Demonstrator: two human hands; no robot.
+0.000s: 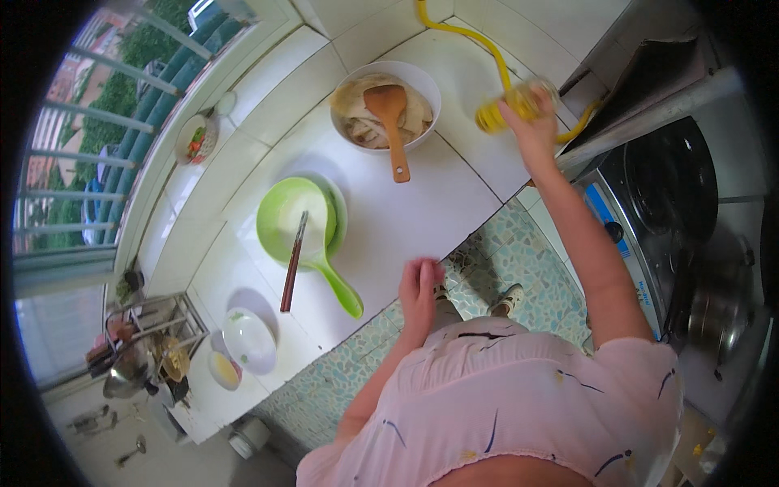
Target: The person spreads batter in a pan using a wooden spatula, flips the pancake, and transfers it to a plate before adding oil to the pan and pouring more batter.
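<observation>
My right hand [535, 128] is wrapped around a clear bottle of yellow oil [493, 115], tilted over the back right of the counter and blurred. My left hand [420, 292] hovers by the counter's front edge with its fingers curled; blur hides whether it holds something small. A white bowl [433, 112] at the back holds pale slices, with a wooden spatula [389, 109] laid across it. Left of centre, a green long-handled ladle-like bowl [268, 213] contains white batter or liquid. Dark brown chopsticks [292, 268] lean in it.
A gas stove [608, 201] with a black wok [669, 176] stands at right, beside a metal pot [718, 316]. A yellow hose [475, 36] runs behind the counter. A white dish [249, 338], a small bowl [224, 370] and a wire rack [182, 316] stand at left.
</observation>
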